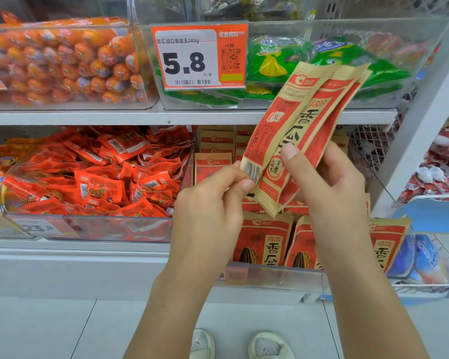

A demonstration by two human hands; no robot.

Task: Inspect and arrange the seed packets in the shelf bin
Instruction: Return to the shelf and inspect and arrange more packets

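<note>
Above the bin (283,277), hands (329,193) hold packets (300,123) tilted up-right

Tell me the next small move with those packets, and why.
Probably square the fanned seed packets into one stack, then stand them in the bin. Left hand pinches the barcode corner, right hand holds the rest; they splay unevenly above the upright rows.

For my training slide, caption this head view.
Both hands, left hand and right hand, fan seed packets above the shelf bin.
</note>
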